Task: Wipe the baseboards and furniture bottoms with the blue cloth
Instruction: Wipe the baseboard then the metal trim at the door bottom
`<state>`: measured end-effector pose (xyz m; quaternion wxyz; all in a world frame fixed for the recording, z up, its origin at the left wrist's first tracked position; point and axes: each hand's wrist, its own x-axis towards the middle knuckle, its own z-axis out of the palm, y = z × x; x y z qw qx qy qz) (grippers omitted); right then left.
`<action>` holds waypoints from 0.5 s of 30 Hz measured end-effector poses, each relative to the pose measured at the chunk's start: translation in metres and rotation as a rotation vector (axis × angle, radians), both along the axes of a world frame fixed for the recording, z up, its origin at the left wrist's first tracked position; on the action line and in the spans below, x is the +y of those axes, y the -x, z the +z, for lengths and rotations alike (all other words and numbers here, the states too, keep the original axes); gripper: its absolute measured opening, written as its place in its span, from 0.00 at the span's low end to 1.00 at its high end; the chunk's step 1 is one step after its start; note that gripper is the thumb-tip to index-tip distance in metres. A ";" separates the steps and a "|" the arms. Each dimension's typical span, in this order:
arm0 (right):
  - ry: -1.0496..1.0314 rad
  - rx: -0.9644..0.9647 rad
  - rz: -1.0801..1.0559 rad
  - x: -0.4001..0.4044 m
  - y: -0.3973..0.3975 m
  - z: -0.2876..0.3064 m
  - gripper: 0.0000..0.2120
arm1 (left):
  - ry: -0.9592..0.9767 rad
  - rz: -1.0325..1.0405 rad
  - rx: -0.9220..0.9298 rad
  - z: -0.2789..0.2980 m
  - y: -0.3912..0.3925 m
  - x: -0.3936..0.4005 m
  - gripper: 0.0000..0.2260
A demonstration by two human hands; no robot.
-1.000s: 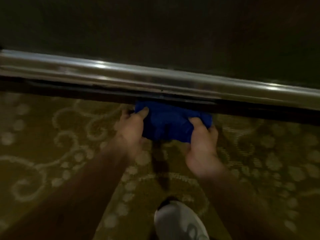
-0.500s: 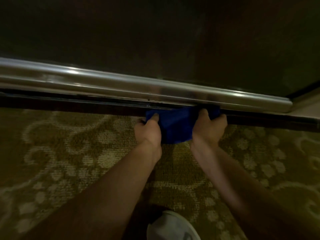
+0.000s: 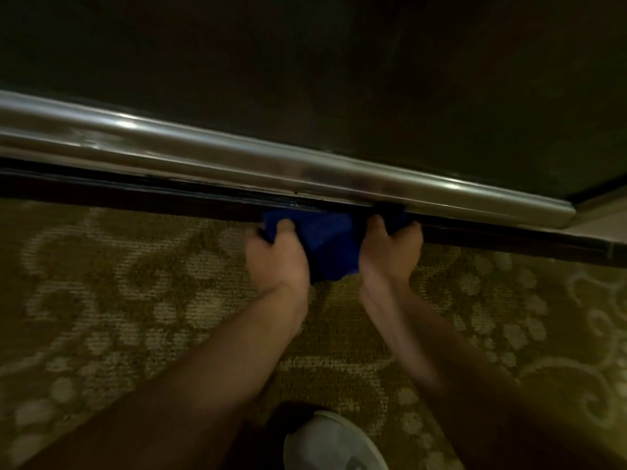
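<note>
Fingers of the left hand [image 3: 276, 256] and right hand [image 3: 390, 252] curl tight around the bunched blue cloth [image 3: 325, 242], pressing it against the dark baseboard strip [image 3: 135, 195] under a rounded silver metal rail [image 3: 237, 161], above patterned olive carpet [image 3: 118, 300]. A white shoe [image 3: 334, 442] shows below.

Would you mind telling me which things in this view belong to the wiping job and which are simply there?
Part of the job:
blue cloth
left hand, gripping the cloth
right hand, gripping the cloth
dark baseboard strip
shiny rail above it

Simply there:
patterned carpet
white shoe
</note>
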<state>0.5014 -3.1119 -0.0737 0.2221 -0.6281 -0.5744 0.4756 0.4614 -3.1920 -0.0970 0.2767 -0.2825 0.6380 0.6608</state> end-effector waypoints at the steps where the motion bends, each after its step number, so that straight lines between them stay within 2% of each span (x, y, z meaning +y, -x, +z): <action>1: -0.009 -0.011 -0.045 0.000 0.004 0.000 0.09 | 0.008 -0.001 0.007 0.001 -0.001 -0.002 0.25; 4: -0.008 -0.082 -0.091 -0.020 0.028 0.004 0.15 | 0.077 0.035 0.034 0.004 -0.003 -0.010 0.22; 7: -0.012 -0.075 0.113 -0.052 0.043 0.002 0.15 | 0.174 0.151 0.029 -0.004 0.006 -0.018 0.18; 10: -0.043 -0.076 0.234 -0.045 0.032 0.003 0.15 | 0.192 0.163 -0.002 -0.009 0.013 -0.021 0.20; 12: -0.031 -0.095 0.184 -0.023 0.017 0.002 0.16 | 0.155 0.095 0.033 0.000 0.009 -0.017 0.21; 15: -0.005 -0.063 0.054 -0.011 0.010 0.006 0.11 | 0.047 0.029 0.087 0.014 -0.001 -0.014 0.20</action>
